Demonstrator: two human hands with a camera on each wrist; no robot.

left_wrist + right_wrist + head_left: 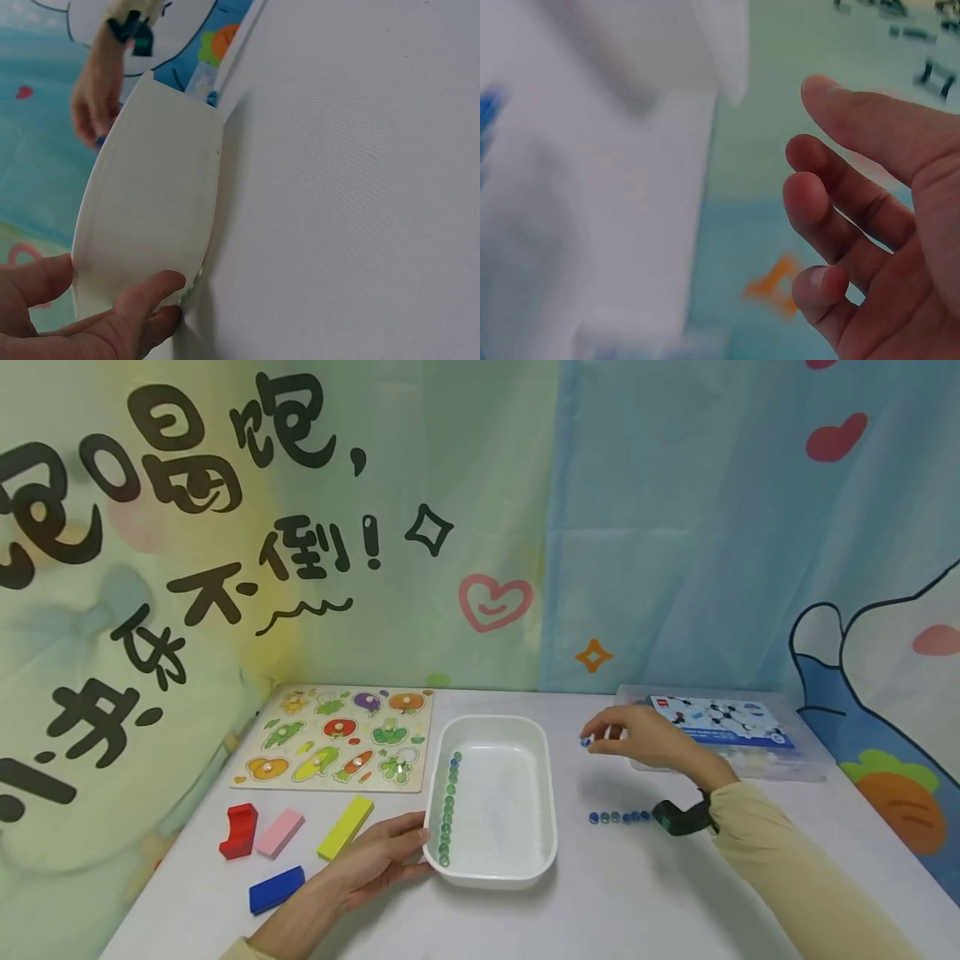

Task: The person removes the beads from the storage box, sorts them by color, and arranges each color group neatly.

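A white tray [517,806] stands on the table, with a line of green and blue glass marbles [447,810] along its left side. My left hand [382,856] holds the tray's near left side, thumb against the rim, fingers against the wall, as the left wrist view shows. Right of the tray, above the table, my right hand [637,737] pinches a blue marble [585,742] at its fingertips. The right wrist view shows this hand [870,210] with curled fingers, but no marble is visible there. A short row of blue marbles [615,817] lies below the right hand.
A vegetable puzzle board [315,747] lies back left. Nearer are red [238,831], pink [280,833], yellow [345,827] and blue [276,890] blocks. A clear plastic box [802,760] with a printed label sits back right. A printed curtain [480,460] hangs behind.
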